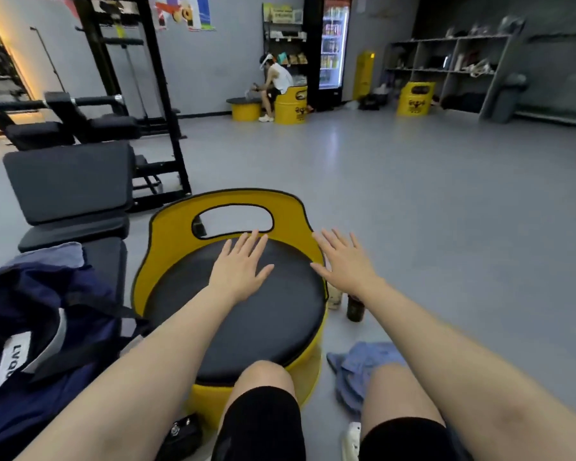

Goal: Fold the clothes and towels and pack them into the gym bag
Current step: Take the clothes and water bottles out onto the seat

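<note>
Hands, left hand (238, 266) and right hand (345, 259), spread flat and empty over the stool (246, 321); folding seems unstarted, so next reach near-right for the blue cloth (363, 364).

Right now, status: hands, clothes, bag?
Left hand open over the stool seat; right hand open, empty. Blue cloth unfolded on floor. Navy bag at left. Bottle beside stool.
</note>
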